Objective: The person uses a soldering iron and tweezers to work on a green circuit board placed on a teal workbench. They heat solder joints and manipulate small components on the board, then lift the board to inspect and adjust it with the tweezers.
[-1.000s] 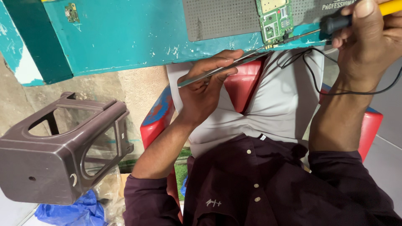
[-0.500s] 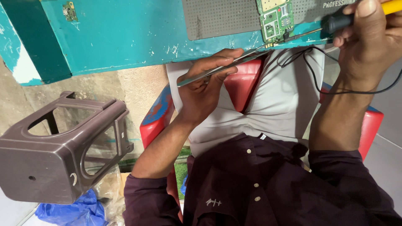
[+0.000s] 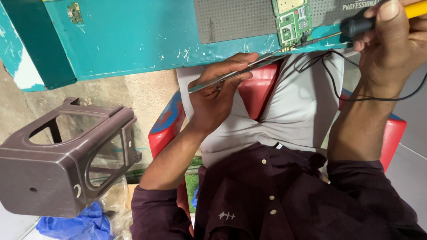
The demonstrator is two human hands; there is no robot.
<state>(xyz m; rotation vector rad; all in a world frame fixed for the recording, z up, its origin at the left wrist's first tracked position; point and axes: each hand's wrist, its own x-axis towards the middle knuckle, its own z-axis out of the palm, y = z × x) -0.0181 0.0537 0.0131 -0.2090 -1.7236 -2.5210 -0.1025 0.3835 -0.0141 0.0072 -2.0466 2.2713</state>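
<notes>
No real change from a second back: left hand pinching tweezers, right hand clamped on soldering iron, both tips at circuit board on tabletop.

Scuffed teal table, grey perforated mat on it, green circuit board atop, possibly another board fragment

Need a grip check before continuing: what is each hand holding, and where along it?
Left hand pinches metal tweezers around mid-length. Right hand grips a soldering iron by its black-and-yellow handle.
</notes>
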